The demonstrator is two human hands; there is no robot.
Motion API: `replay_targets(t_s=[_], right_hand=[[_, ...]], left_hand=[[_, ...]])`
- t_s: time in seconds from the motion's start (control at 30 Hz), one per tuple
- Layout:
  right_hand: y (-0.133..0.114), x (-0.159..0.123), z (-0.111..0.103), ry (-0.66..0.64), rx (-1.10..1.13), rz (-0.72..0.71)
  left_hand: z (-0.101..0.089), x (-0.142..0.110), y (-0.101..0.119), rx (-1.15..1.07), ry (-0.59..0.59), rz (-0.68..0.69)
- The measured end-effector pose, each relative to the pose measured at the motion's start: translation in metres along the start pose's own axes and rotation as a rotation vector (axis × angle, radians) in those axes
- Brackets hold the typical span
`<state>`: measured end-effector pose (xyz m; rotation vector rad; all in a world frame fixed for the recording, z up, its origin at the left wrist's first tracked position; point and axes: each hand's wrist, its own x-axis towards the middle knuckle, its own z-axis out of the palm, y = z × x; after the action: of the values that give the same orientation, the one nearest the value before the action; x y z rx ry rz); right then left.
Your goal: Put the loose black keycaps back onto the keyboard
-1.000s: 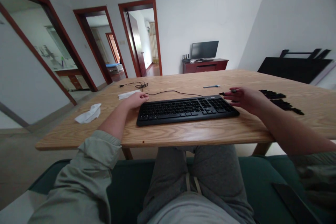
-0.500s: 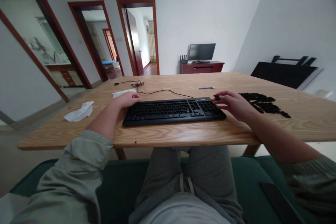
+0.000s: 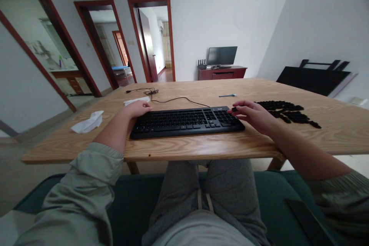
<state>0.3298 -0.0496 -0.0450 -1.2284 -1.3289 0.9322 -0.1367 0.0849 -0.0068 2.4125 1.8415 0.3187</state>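
A black keyboard (image 3: 184, 123) lies near the table's front edge, its cable running off the back. Many keys are in place on it, though single gaps are too small to make out. My left hand (image 3: 137, 108) is at the far left corner, its fingers curled against the keyboard's edge. Over the number pad at the right end, my right hand (image 3: 249, 112) pinches a small black keycap (image 3: 234, 109) between thumb and fingers. Right of that hand, several loose black keycaps (image 3: 296, 117) lie gathered on the table.
Crumpled white tissue (image 3: 88, 122) lies at the left, with another tissue (image 3: 137, 101) behind my left hand. The coiled cable (image 3: 151, 92) rests farther back. A thin blue brush-like tool (image 3: 227, 95) lies behind the keyboard on the wooden table (image 3: 187, 148).
The keyboard has shifted slightly left, and my left hand has moved a little with it. My right hand has brought the keycap leftward from beside the keyboard to over the number pad.
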Motion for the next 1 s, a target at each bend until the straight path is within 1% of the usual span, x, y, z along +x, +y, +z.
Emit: replay_targets(t_s=[0.07,0.17,0.23,0.37,0.43,0.5,0.63,0.7,0.77,0.83,0.93,1.0], right_hand=[[0.001,-0.001,-0.002,0.001,-0.001,-0.034],[0.002,-0.002,-0.003,0.013,-0.053,-0.170],[0.002,-0.003,-0.004,0.017,-0.080,-0.233],[-0.001,-0.006,-0.002,0.029,-0.127,-0.260],[-0.002,-0.009,-0.003,0.032,-0.214,-0.297],[-0.002,-0.012,-0.006,0.013,-0.351,-0.328],[0.005,-0.020,-0.018,-0.073,-0.679,-0.340],[0.010,-0.023,-0.024,-0.126,-0.778,-0.370],[0.014,-0.025,-0.028,-0.148,-0.810,-0.412],[0.016,-0.027,-0.029,-0.143,-0.815,-0.430],[0.017,-0.029,-0.027,-0.133,-0.806,-0.436],[0.017,-0.031,-0.025,-0.142,-0.791,-0.467]], left_hand=[[0.000,0.000,0.000,0.003,-0.005,0.002],[0.000,0.001,0.001,0.036,-0.023,-0.007],[0.000,0.001,0.001,0.057,-0.037,-0.007],[0.000,0.001,0.001,0.070,-0.057,-0.004],[0.000,0.001,0.001,0.077,-0.062,-0.010],[0.000,0.001,0.002,0.085,-0.063,-0.019],[-0.001,0.000,0.004,0.093,-0.064,-0.026],[-0.001,-0.001,0.005,0.096,-0.061,-0.028],[-0.002,-0.002,0.006,0.101,-0.059,-0.044],[-0.002,-0.003,0.007,0.106,-0.067,-0.056],[-0.002,-0.002,0.006,0.101,-0.076,-0.040],[-0.002,-0.001,0.005,0.089,-0.072,-0.034]])
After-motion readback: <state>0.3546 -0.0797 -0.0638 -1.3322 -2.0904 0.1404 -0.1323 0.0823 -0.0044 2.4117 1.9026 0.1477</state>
